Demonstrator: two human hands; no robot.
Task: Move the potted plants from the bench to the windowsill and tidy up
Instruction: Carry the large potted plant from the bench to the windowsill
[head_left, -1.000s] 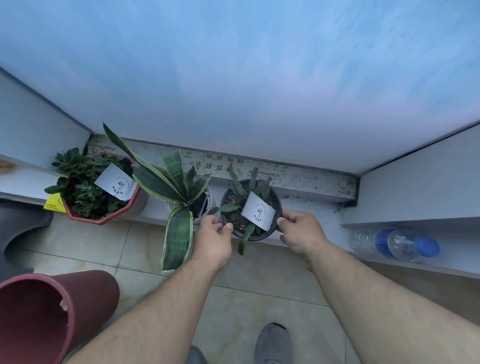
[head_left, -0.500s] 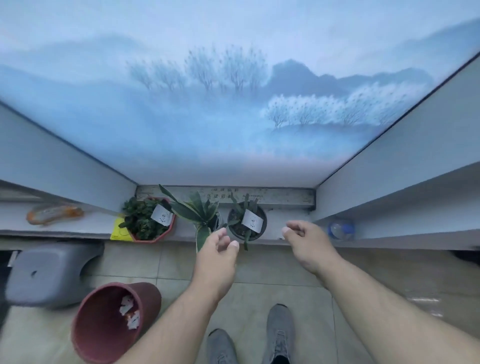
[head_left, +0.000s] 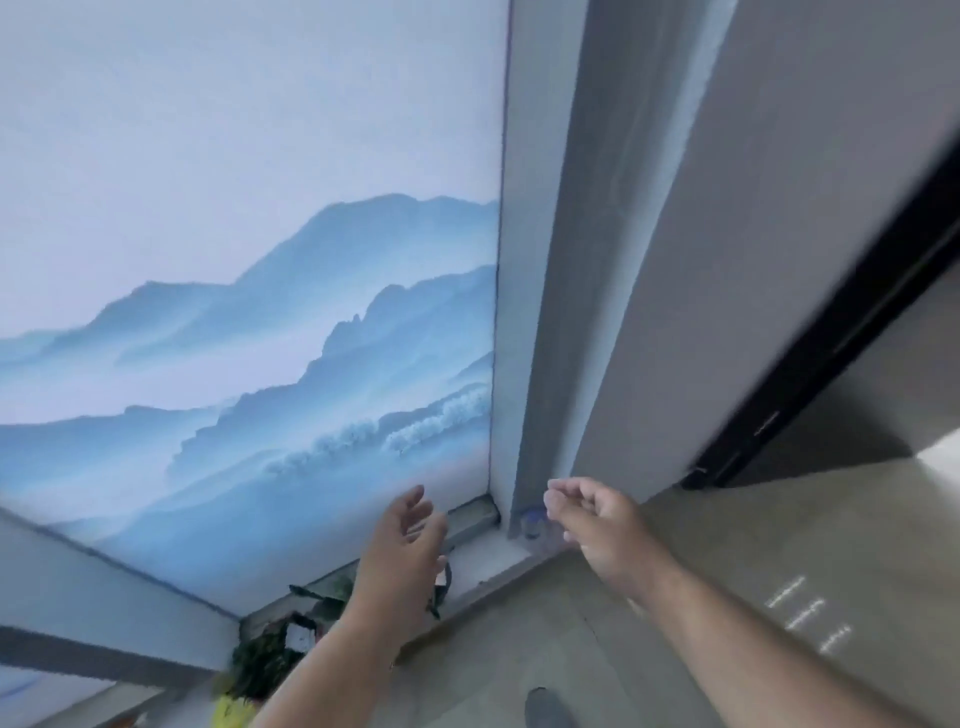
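Both bare hands hang empty in front of the pale grey windowsill (head_left: 483, 558).

The left hand (head_left: 402, 551) has its fingers spread apart and holds nothing; the right hand (head_left: 589, 519) has its fingers loosely curled, also empty. The green leafy potted plants (head_left: 270, 660) sit on the windowsill at lower left, partly hidden by the left forearm. A clear plastic bottle with a blue cap (head_left: 535, 525) lies in the sill's corner.

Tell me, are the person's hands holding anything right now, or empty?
Empty. The left hand is open with fingers spread, and the right hand is loosely curled around nothing; both hang in front of the windowsill.
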